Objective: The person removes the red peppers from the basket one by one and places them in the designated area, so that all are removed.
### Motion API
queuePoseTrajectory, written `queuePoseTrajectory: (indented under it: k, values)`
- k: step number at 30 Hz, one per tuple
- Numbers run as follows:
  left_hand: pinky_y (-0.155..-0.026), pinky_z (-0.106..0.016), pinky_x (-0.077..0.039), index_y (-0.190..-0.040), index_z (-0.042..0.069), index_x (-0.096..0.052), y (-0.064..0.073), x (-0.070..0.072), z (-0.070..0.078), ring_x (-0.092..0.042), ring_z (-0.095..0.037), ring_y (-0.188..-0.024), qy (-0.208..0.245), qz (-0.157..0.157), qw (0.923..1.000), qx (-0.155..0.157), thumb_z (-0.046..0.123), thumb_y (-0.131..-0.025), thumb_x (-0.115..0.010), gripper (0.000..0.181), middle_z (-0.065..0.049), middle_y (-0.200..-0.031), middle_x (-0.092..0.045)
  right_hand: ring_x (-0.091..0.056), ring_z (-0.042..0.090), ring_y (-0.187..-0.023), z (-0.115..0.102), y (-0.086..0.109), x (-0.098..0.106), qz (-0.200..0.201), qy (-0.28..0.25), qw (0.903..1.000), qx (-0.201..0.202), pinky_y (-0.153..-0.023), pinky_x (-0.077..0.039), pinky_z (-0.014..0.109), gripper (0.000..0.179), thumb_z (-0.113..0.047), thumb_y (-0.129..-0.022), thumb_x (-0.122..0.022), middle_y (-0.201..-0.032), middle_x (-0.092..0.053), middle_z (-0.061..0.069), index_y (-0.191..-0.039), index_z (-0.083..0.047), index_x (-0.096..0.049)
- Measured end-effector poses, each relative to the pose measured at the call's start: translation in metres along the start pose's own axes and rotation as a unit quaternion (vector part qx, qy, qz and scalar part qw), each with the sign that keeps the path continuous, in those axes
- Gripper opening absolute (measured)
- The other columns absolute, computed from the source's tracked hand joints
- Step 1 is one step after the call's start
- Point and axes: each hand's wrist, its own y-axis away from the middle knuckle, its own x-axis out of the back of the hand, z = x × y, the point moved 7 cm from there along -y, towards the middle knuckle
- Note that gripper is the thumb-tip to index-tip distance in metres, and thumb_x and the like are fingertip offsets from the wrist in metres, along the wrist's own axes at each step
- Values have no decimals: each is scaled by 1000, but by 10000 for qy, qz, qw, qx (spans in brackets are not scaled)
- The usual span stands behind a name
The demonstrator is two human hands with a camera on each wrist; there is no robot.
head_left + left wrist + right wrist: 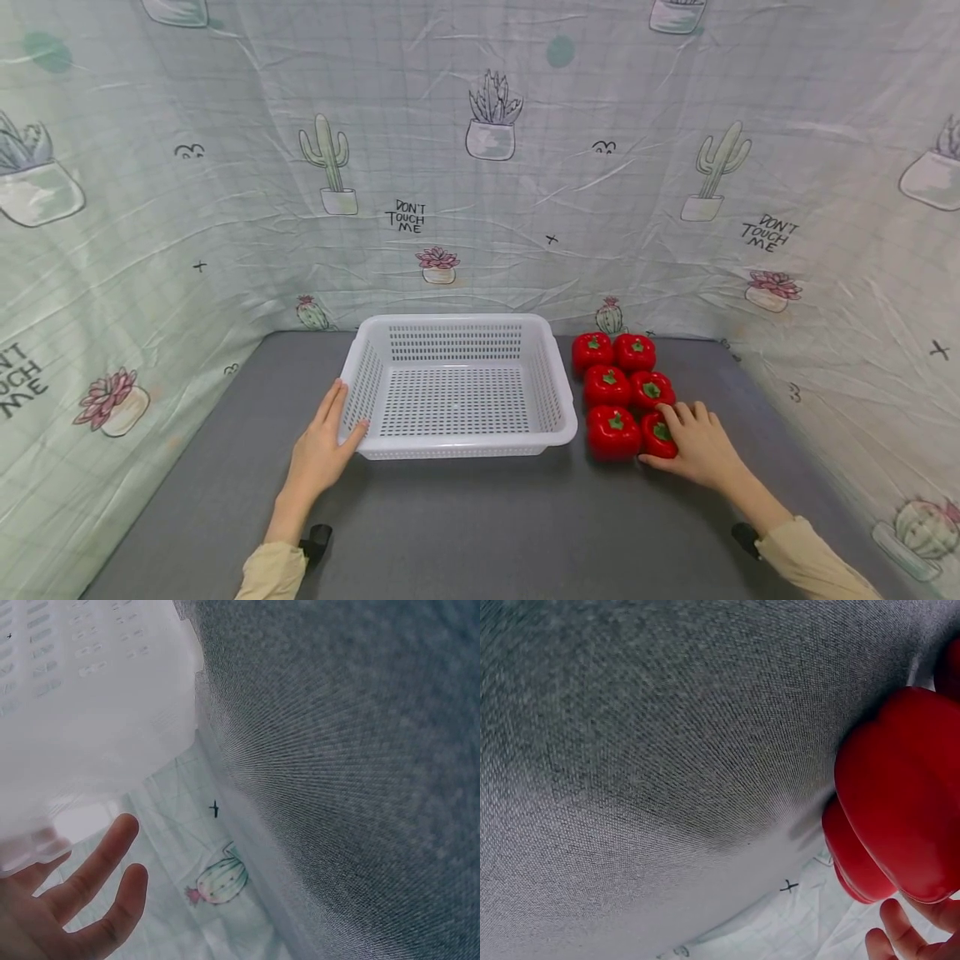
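Observation:
A white perforated plastic basket (457, 444) stands on the grey table. My left hand (321, 446) holds its near left corner, thumb over the rim and fingers along the outer side. In the left wrist view, two fingers (105, 855) spread free of the basket wall (150, 712). Right of the basket, several glossy red bell peppers with green stems stand in two columns. My right hand (701, 450) grips the nearest right bell pepper (660, 433), thumb at its near side and fingers over its far right side. The right wrist view shows this pepper (907, 787) close up, fingertips (900, 930) beside it.
Left of the gripped pepper is another bell pepper (613, 433), with more bell peppers (606, 386) behind. A pale cloth (480, 208) printed with cacti and pots hangs behind and along both sides of the grey table (480, 533).

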Motion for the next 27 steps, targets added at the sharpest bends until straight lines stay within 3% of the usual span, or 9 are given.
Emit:
queuePoseTrajectory:
  k: [6,15,27]
  values:
    - [-81,-55,-42,-139,0,-27,0,0,0,-45,-42,-117,-3,40,10000,-20,32,-85,-54,68,-18,-145,-25,-41,31,-85,-1,1,2,-91,-36,10000,14,-65,-36,42,87,-67,-55,-67,-98,-51,15,-117,-7,-51]
    - [-78,-54,-43,-139,0,-26,0,0,-1,-47,-42,-115,-28,29,10000,-7,33,-86,-53,68,-19,-145,-25,-45,31,-91,-3,3,10,-256,-160,9979,575,-66,-41,44,87,-54,-51,-77,-100,-52,12,-120,-10,-48]
    - [-81,-55,-41,-139,-1,-26,1,0,1,-44,-43,-117,-38,78,9999,-135,31,-87,-53,67,-19,-145,-26,-46,29,-86,-6,5,14,301,-229,9966,736,-63,-40,42,88,-48,-46,-82,-94,-52,12,-118,-8,-50]
